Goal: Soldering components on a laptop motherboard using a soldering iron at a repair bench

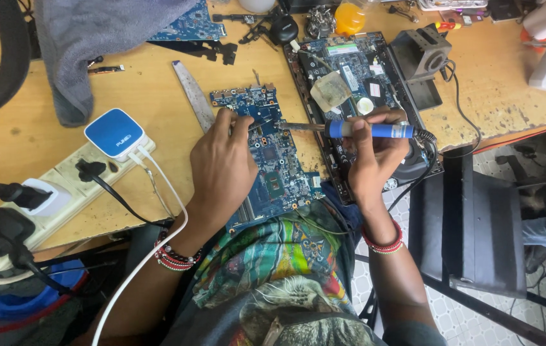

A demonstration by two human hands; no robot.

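Overhanging the wooden bench (157,90) edge, the blue laptop motherboard (273,160) lies near a power strip (61,182); left hand (221,166) pins it, right hand (372,154) grips the blue soldering iron (362,130), tip touching the board

Worn, stained wooden bench (157,90) — glossy blue circuit board (271,160), plastic-handled soldering iron (366,130).

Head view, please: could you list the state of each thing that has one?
Right hand: shut on soldering iron, tip on circuit board.
Left hand: pressing the circuit board, fingers on its upper part.
Laptop base: opened, insides bare.
Power strip: plugs inserted.
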